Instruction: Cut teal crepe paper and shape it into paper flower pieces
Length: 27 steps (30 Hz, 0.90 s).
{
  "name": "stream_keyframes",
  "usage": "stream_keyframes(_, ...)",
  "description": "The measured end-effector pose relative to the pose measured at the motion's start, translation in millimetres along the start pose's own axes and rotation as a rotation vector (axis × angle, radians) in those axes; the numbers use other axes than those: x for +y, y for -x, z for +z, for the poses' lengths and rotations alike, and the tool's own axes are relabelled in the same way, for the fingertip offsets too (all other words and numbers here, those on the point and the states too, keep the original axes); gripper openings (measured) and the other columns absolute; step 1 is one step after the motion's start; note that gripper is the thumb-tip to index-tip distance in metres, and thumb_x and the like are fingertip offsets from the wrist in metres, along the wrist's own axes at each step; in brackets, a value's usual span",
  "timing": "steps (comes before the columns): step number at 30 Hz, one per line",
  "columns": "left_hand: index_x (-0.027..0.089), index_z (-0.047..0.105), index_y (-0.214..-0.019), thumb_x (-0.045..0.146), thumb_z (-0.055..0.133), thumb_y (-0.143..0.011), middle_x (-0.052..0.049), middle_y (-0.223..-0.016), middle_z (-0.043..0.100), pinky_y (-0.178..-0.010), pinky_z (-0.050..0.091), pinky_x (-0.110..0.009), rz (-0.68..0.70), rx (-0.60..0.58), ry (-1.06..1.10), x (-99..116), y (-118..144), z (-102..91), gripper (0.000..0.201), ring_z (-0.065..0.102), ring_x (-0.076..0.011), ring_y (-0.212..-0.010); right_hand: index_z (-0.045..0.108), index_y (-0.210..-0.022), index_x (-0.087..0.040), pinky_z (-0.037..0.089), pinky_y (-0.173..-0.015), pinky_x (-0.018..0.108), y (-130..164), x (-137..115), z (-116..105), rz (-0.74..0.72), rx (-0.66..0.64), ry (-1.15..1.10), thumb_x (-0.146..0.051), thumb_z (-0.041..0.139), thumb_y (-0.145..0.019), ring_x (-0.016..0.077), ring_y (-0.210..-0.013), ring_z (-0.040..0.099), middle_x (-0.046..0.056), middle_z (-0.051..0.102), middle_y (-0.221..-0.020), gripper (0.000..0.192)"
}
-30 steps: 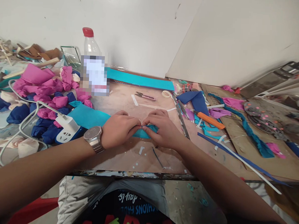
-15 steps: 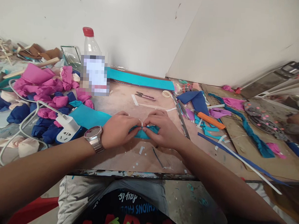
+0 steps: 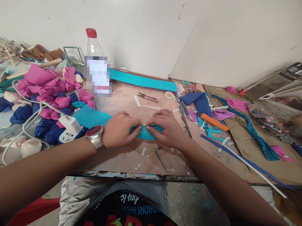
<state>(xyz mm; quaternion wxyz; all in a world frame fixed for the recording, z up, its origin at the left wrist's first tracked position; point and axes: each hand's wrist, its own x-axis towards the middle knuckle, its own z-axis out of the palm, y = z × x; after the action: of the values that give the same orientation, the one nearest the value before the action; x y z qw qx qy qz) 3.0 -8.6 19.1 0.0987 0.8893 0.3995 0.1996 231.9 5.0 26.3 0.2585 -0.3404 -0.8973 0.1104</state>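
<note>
A strip of turquoise fabric [image 3: 145, 133] is stretched between my two hands, just above the table's front half. My left hand [image 3: 121, 129], with a metal watch [image 3: 97, 137] on its wrist, pinches the strip's upper edge between thumb and fingers. On the other side my right hand [image 3: 166, 128] pinches the same edge, a small gap from the left. Fabric ends behind the fingers are hidden. Left of my left hand lies a wider turquoise cloth piece [image 3: 92, 117], partly beside a power strip [image 3: 72, 133].
Pink and blue fabric rosettes [image 3: 44, 85] pile up at the left with a white cable [image 3: 28, 121]. A red-capped bottle [image 3: 94, 45] stands behind a blurred phone [image 3: 99, 75]. Thread snips [image 3: 148, 97], a tape roll [image 3: 169, 95] and an orange cutter [image 3: 214, 122] lie beyond my hands.
My hands have moved slightly apart, and more of the turquoise strip shows flat between them. The view has shifted a little.
</note>
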Motion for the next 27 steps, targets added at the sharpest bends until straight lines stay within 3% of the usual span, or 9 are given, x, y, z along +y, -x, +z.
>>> stream_keyframes(8, 0.021, 0.075, -0.096, 0.032, 0.050, -0.099, -0.004, -0.080, 0.076, -0.084, 0.048, -0.041, -0.018, 0.017, -0.014, -1.2, 0.5, 0.7, 0.028, 0.067, -0.0229, -0.072, 0.063, -0.087, -0.020, 0.033, -0.094, 0.043, -1.5, -0.4, -3.1, -0.018, -0.034, 0.062, -0.022, 0.058, -0.092, 0.0225, -0.095, 0.060, 0.003, 0.072, -0.088, 0.008)
stream_keyframes(27, 0.024, 0.079, -0.101, 0.043, 0.048, -0.103, -0.007, -0.080, 0.077, -0.073, 0.046, -0.037, -0.107, -0.056, -0.089, -5.1, -1.3, 0.4, 0.036, 0.068, -0.0275, -0.081, 0.070, -0.095, -0.021, 0.028, -0.098, 0.047, -0.4, 4.4, -7.4, -0.044, -0.029, 0.189, -0.029, 0.059, -0.097, 0.0238, -0.097, 0.064, 0.004, 0.077, -0.094, 0.014)
